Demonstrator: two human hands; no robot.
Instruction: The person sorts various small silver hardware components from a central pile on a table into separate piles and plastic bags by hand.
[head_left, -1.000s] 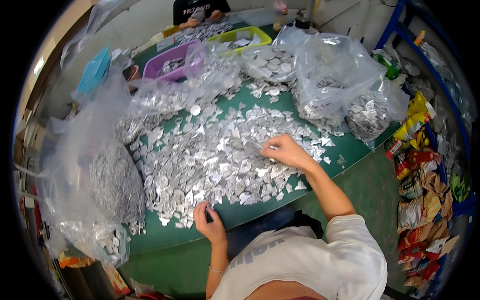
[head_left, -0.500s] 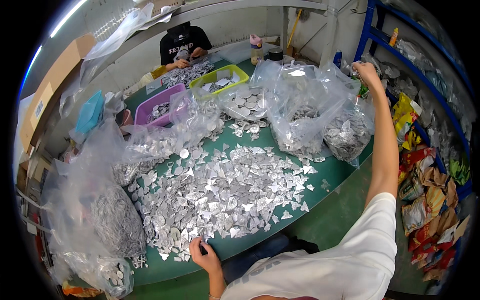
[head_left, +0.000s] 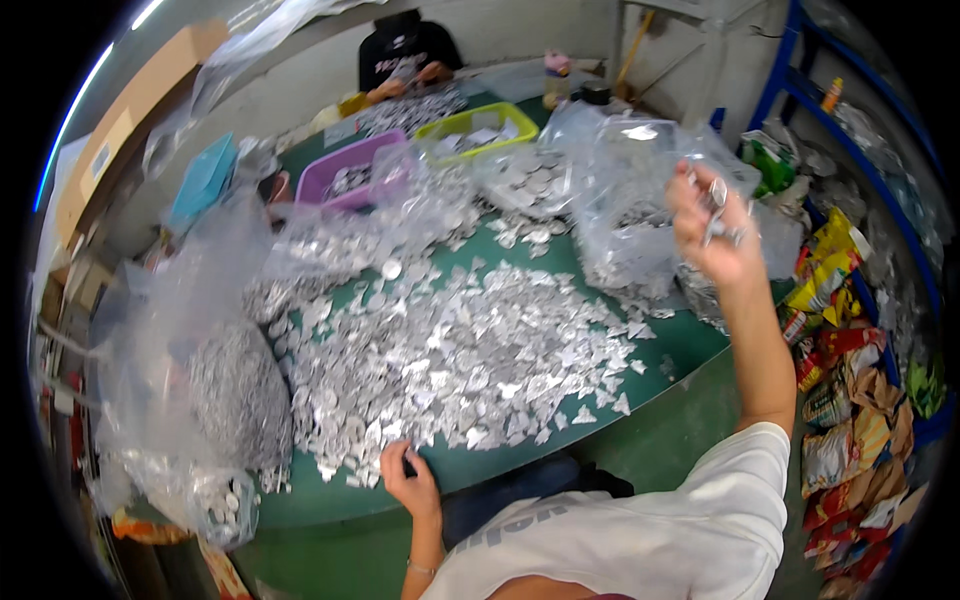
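Blue rack (head_left: pixel 776 60) beside colourful packets (head_left: pixel 868 430)

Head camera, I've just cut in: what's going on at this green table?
The person's right hand is up in front of the clear plastic bag, with a few silvery pieces showing at its palm; blur hides how firmly they're held. The left hand is at the near edge of the table, by the big spread of flat silvery scraps. Across the table, a co-worker sits behind a smaller heap.
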